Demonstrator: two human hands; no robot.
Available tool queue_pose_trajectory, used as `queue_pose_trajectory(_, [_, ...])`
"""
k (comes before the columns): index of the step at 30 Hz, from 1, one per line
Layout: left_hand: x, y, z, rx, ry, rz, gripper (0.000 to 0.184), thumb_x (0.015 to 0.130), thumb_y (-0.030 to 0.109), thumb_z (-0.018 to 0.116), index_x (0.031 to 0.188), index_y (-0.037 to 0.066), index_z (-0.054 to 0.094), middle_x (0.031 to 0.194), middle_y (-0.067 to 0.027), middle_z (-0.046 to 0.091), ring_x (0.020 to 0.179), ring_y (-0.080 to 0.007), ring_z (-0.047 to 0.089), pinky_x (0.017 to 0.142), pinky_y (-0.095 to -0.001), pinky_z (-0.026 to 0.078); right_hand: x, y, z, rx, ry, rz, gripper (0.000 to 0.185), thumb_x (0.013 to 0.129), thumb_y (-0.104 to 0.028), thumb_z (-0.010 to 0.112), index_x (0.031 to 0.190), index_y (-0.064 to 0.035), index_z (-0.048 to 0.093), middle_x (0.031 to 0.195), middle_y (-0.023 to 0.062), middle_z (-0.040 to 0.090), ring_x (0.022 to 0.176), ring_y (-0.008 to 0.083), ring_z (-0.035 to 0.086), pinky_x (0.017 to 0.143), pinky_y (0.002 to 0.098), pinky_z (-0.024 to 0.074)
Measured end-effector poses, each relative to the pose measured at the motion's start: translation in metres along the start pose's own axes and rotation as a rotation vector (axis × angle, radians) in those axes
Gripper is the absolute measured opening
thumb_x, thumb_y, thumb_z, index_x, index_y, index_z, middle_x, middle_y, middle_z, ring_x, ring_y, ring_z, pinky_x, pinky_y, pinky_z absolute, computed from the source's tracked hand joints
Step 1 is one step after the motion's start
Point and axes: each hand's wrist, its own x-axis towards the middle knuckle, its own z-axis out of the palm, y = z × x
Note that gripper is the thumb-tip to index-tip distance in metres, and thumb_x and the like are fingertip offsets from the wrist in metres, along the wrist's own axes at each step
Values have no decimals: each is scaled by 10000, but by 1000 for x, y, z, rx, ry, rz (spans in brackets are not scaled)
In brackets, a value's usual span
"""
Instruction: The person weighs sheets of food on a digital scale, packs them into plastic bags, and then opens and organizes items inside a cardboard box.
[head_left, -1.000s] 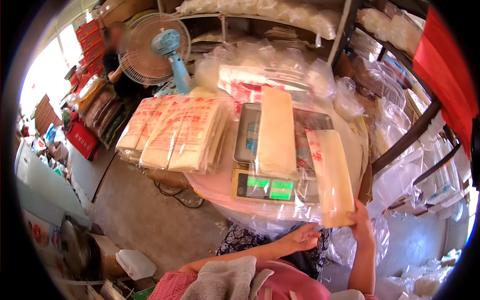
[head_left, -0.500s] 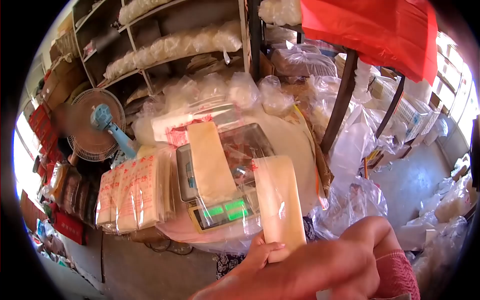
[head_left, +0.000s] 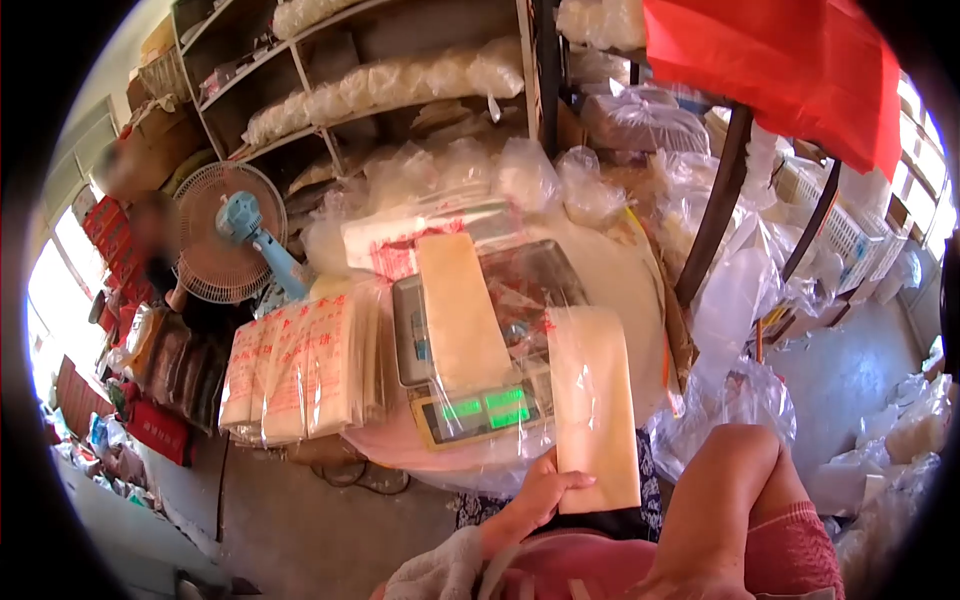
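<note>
The fingers of my left hand are pinching the near end of a long pale packet, thumb pressing on top. The packet is sitting just right of the scale, its near end hanging over my lap and its far end reaching over the desk; red print is showing at its far left corner. My right arm is bending at the near right; my right hand is lying outside the view, so I cannot tell how its fingers are standing.

A pale slab is lying lengthwise on the scale, and two displays are glowing green, their figures unclear. Left of the scale, a pile of red-printed packets is resting at the desk's edge. Beyond the scale, plump clear bags are standing. A fan is standing far left, with a person near it, and a red cloth is hanging far right.
</note>
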Motion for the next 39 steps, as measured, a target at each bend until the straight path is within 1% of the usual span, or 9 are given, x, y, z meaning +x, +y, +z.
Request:
queue_pose_trajectory(15, [2, -5, -15, 298, -18, 56, 576, 708, -18, 637, 1248, 17, 440, 1113, -89, 580, 1001, -191, 574, 876, -344, 462, -13, 23, -17, -33, 83, -51, 477, 898, -325, 543, 1238, 2, 477, 1216, 169, 523, 1090, 303, 533, 907, 377, 426])
queue_pose_trajectory(19, [-6, 6, -22, 990, -132, 84, 554, 739, 75, 626, 1258, 40, 435, 1097, -133, 588, 992, -238, 585, 861, -349, 462, -42, 20, -59, -1209, 61, 59, 566, 798, -284, 632, 1219, 49, 453, 1170, 188, 522, 1046, 321, 539, 949, 403, 385])
queue_pose_trajectory(22, [-21, 22, -14, 1542, -238, 115, 543, 762, 149, 618, 1263, 54, 432, 1075, -182, 596, 984, -279, 593, 846, -352, 462, -113, 62, -90, -1544, -97, 669, 534, 756, -278, 658, 1197, -24, 497, 939, 130, 611, 939, 307, 585, 1015, 461, 277])
queue_pose_trajectory(24, [-34, 47, 7, 1364, -218, 74, 548, 772, 239, 665, 1239, 35, 463, 1081, -219, 585, 1010, -293, 584, 864, -375, 450, -132, 64, -97, -1697, -199, 843, 445, 741, -260, 684, 1113, -55, 552, 735, 79, 599, 778, 283, 614, 853, 426, 414])
queue_pose_trajectory(26, [-38, 72, 8, 1228, -284, 61, 576, 775, 271, 678, 1252, 37, 456, 1104, -212, 582, 1050, -304, 569, 890, -380, 441, -145, 49, -101, -1431, 19, 903, 392, 745, -255, 701, 1058, -58, 571, 719, 79, 602, 700, 276, 608, 713, 397, 444])
queue_pose_trajectory(28, [-45, 97, -13, 1130, -95, 648, 612, 766, 253, 693, 1285, 62, 432, 1140, -189, 579, 1113, -319, 534, 966, -400, 384, -150, 33, -106, -1215, 198, 911, 360, 756, -283, 702, 1008, -56, 583, 691, 110, 592, 663, 298, 600, 624, 385, 458])
queue_pose_trajectory(30, [-40, 116, -22, 1472, 270, 1124, 545, 777, 193, 681, 1271, 94, 472, 1168, -161, 575, 1163, -326, 502, 1035, -441, 292, -147, 17, -111, -1056, 350, 872, 365, 773, -344, 686, 964, -49, 588, 651, 173, 568, 667, 350, 590, 583, 388, 457])
queue_pose_trajectory(33, [-22, 113, -54, 2136, 419, 971, 417, 810, 143, 640, 1208, 108, 521, 1168, -99, 575, 1162, -269, 503, 1043, -488, 248, -124, 32, -116, -811, 347, 772, 447, 769, -371, 690, 1052, -41, 586, 895, 181, 625, 868, 310, 604, 746, 369, 470])
queue_pose_trajectory(39, [-9, 126, -75, 1664, 491, 1222, 165, 796, 94, 648, 961, 97, 656, 1066, -27, 632, 1128, -235, 533, 1011, -482, 287, -98, 83, -137, -830, 418, 913, 502, 783, -367, 667, 1140, -30, 563, 1063, 162, 617, 1006, 266, 576, 861, 342, 446])
